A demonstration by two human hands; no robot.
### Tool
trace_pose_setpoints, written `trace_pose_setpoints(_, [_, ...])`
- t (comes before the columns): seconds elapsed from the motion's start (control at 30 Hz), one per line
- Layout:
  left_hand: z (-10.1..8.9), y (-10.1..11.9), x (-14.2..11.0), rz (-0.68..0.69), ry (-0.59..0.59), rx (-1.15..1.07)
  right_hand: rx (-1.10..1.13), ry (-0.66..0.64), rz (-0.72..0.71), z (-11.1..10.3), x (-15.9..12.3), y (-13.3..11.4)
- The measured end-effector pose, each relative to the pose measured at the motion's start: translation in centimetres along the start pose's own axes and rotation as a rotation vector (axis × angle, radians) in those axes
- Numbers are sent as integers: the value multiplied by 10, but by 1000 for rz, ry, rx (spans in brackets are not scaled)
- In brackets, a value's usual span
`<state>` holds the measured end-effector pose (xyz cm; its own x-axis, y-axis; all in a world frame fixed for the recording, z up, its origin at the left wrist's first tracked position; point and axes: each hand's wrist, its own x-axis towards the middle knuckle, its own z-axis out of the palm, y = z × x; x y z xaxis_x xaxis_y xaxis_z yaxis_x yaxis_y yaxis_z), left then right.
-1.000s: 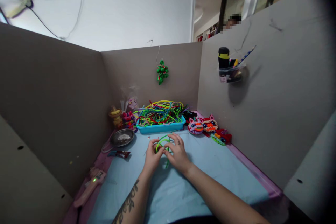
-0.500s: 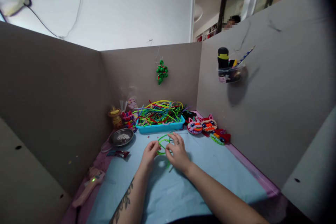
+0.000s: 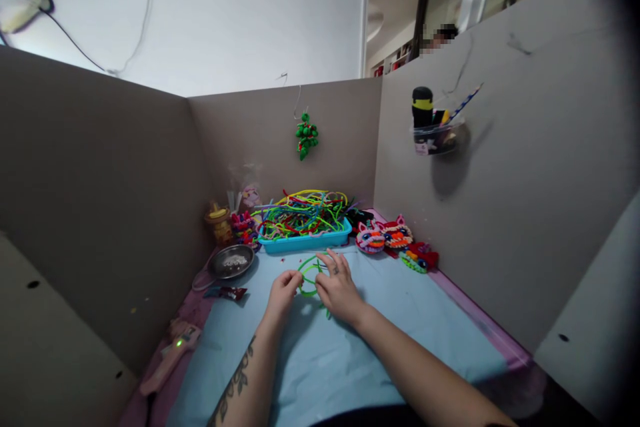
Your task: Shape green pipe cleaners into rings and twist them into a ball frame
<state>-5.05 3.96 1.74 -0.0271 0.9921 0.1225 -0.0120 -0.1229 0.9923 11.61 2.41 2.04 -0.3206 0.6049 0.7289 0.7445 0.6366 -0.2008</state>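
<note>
We've got the green stems point(image 3: 308, 293) up just on our side of the tray point(image 3: 305, 243), bent in open loops btwn our hands. Hands are apart but near: L hand point(image 3: 285, 288) pinches the loops' outer edge w/ thumb + finger; R hand point(image 3: 340, 287) pinches the other side, upper fingers fanned by the top curve. Exact grip pts are partly hidden, so we can't tell which strand is on top.

To bend well, we'd pin the crossing w/ L fingertips, then work R in small turns, b/c a hard pull could kink the stems or collapse the loops. Best to hold the curves round + approx even, and guide the loose end point(image 3: 328, 313), hanging on the tray's near side, clear of the R palm so it doesn't snag. Light pressure's enough; we'd check each bend before letting go.
</note>
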Motion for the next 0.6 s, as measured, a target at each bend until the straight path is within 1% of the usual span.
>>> trace_pose_setpoints(0.17, [4, -3, 0, -7, 13, -18, 42, 22, 60, 0, -1, -3])
trace_pose_setpoints(0.3, [6, -4, -1, -49, 49, -69, 122, 32, 49, 4, -3, -6])
trace_pose_setpoints(0.33, [5, -5, -1, -78, 59, -96, 161, 61, 56, 5, -3, -5])
trace_pose_setpoints(0.4, [3, -5, 0, -147, 82, -166, 250, 173, 111, 7, -3, 1])
trace_pose_setpoints(0.47, [0, -6, 2, -192, 104, -241, 329, 304, 210, 10, -3, 11])
trace_pose_setpoints(0.5, [-1, -7, 3, -202, 114, -274, 359, 346, 259, 12, -3, 16])
trace_pose_setpoints(0.53, [-2, -7, 4, -201, 123, -298, 384, 367, 303, 13, -3, 20])
trace_pose_setpoints(0.6, [-3, -9, 6, -176, 126, -303, 435, 341, 367, 16, -3, 26])
